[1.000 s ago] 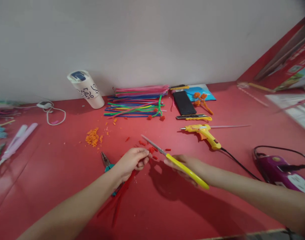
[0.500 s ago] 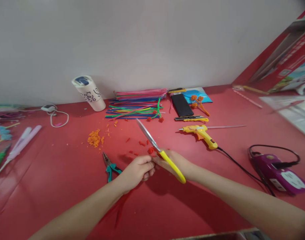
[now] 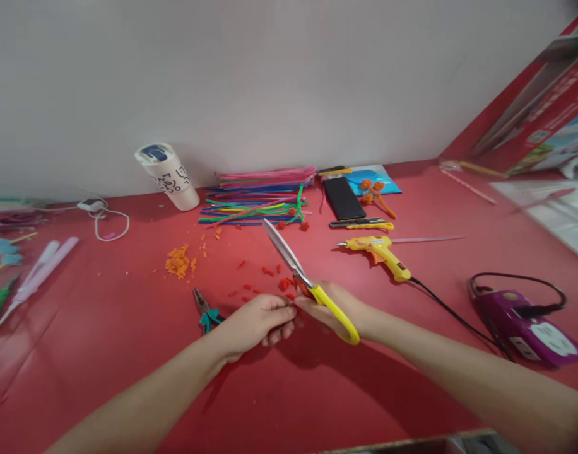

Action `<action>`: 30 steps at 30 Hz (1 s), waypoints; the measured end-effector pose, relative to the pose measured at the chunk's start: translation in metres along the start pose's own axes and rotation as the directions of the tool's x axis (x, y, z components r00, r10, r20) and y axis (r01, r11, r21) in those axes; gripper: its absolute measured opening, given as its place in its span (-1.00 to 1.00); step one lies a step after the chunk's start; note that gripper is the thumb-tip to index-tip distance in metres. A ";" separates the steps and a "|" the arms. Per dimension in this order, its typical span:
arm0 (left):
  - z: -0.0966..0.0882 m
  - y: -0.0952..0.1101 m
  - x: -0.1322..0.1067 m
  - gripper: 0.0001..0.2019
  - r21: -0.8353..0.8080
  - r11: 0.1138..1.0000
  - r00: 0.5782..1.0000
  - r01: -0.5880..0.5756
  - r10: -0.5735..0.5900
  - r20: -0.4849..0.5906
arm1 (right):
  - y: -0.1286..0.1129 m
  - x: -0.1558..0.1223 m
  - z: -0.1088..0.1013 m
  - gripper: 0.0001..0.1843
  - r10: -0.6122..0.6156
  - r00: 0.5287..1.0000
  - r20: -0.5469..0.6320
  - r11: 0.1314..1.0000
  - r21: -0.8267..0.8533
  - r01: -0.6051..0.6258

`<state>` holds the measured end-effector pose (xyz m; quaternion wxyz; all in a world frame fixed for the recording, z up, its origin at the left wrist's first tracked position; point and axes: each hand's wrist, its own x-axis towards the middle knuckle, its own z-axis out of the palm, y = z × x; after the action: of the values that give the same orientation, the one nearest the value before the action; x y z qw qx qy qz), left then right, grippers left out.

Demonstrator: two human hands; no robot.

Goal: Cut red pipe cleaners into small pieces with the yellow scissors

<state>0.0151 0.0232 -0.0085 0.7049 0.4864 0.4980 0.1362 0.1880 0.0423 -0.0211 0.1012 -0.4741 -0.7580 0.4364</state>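
My right hand [image 3: 339, 306] holds a pair of scissors [image 3: 336, 315] with yellow handles; their long metal blades point up and to the left, close together. My left hand [image 3: 263, 318] is closed in a pinch beside it, the fingertips of both hands meeting. Between them shows a bit of red pipe cleaner [image 3: 291, 297], mostly hidden by the fingers. Just beyond the hands lie short red cut pieces [image 3: 268, 271] and a small red fuzzy clump [image 3: 284, 284]. Left of my left hand, teal-handled pliers [image 3: 208, 315] rest on the table, partly covered by that hand.
An orange pile of clippings [image 3: 178, 261] lies left. Colourful pipe cleaners [image 3: 255, 202] and a white tumbler [image 3: 170, 176] line the wall. A phone [image 3: 344, 198], a cutter [image 3: 362, 224], a yellow glue gun [image 3: 383, 252] and a purple power socket [image 3: 525, 328] with its cord occupy the right.
My right hand and the scissors have shifted slightly right, with the blades a little steeper. My left hand stays pinched and has moved slightly right.
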 end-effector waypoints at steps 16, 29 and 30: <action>-0.017 0.000 0.008 -0.80 -0.207 0.963 0.943 -0.172 0.099 -0.318 | -0.003 -0.031 -0.026 -0.55 0.126 0.985 0.117 0.992 -0.017 -0.125; -0.016 0.011 0.010 -0.78 -0.090 0.978 0.929 -0.188 0.147 -0.339 | -0.004 -0.034 -0.011 -0.51 0.135 0.972 0.190 0.990 -0.053 -0.127; -0.016 0.011 0.010 -0.78 -0.090 0.978 0.929 -0.186 0.145 -0.340 | -0.003 -0.034 -0.010 -0.52 0.125 0.974 0.187 0.992 -0.047 -0.118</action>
<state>0.0098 0.0439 -0.0057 0.6251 0.4533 0.5575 0.3049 0.2094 0.0203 -0.0036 -0.0067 -0.4777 -0.7415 0.4711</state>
